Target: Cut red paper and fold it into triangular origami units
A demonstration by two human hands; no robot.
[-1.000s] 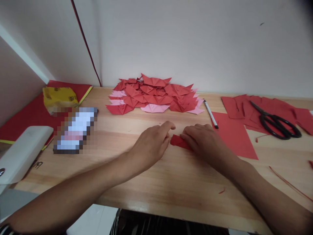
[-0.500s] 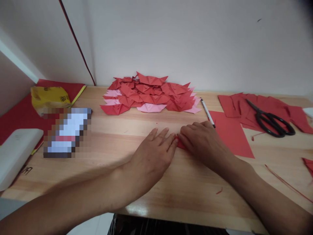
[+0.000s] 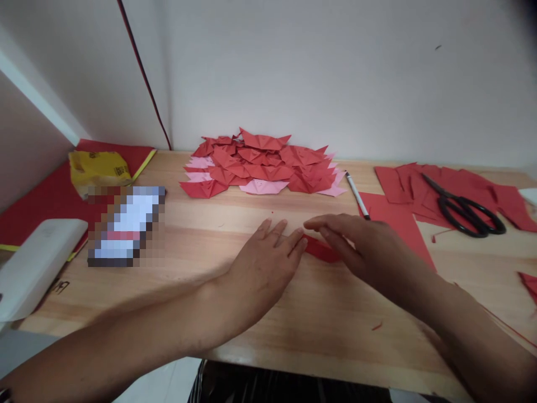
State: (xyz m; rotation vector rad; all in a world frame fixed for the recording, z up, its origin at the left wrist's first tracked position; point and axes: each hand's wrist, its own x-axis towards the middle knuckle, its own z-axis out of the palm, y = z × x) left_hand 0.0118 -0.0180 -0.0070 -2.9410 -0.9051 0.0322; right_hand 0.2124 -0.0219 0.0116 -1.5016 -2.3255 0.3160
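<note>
A small folded strip of red paper [image 3: 322, 251] lies on the wooden desk between my hands. My left hand [image 3: 272, 263] rests palm down with its fingers spread, the fingertips at the paper's left end. Over the right part of the paper is my right hand [image 3: 356, 240], its fingers stretched out and holding nothing; whether it touches the paper I cannot tell. Beyond them, against the wall, sits a pile of folded red and pink paper shapes [image 3: 268, 170]. A flat red sheet [image 3: 396, 229] lies partly under my right wrist.
A white pen [image 3: 356, 193] lies beside the sheet. Black-handled scissors [image 3: 465, 210] rest on cut red paper [image 3: 457, 179] at the right. On the left are a phone [image 3: 128, 224], a yellow packet [image 3: 100, 170] and a white device [image 3: 44, 266]. A red scrap [image 3: 377, 326] lies near the front.
My right hand has lifted and its curled fingers have straightened, baring more of the folded red paper. My left hand stays at the paper's left end. The view has shifted slightly.
</note>
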